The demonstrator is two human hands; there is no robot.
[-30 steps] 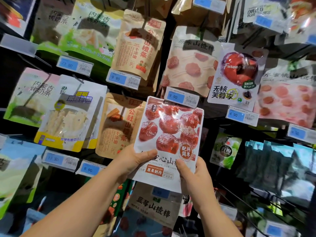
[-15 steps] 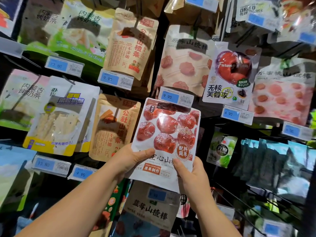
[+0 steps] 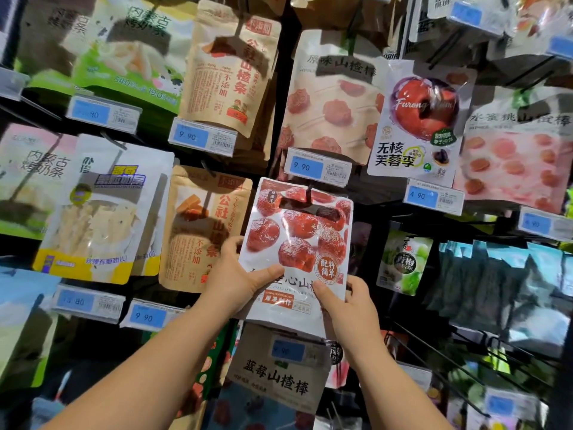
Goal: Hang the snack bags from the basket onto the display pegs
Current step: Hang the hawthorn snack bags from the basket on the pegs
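- Since half a second ago, the white plastic snack bag (image 3: 297, 231) printed with round red fruits has come a little lower against the blue-and-white price tag (image 3: 317, 166) above it. The tip of a thin dark metal peg (image 3: 309, 192) now shows at the bag's top edge.
- Your left hand (image 3: 235, 274) has moved higher along the bag's left edge; before, it was nearer the bottom corner.
- Your left hand grips the bag: the thumb lies across the front, under the printed fruits, and the fingers curl round the left edge to the back.
- Your right hand (image 3: 350, 305) pinches the lower right corner, with the thumb on the front and the other fingers mostly hidden behind the bag.
- The bag is upright and slightly tilted, in the middle of the display wall, just under the price tag. You cannot tell if its hanging hole is already over the peg.
- Just beside it on the left hangs a brown kraft paper pouch (image 3: 201, 225) with red characters, close to your left fingers.
- Below it hangs a grey-beige pouch (image 3: 276, 377) with dark characters; the held bag covers its top.
- Above the price tag hangs a beige pouch (image 3: 328, 97) with red round shapes, and to its right a white pouch with a large red plum picture (image 3: 418, 119).
- To the right of your right hand hangs a small green-and-white pouch (image 3: 403, 262), and below it bare dark wire hooks (image 3: 434, 361) stick out.
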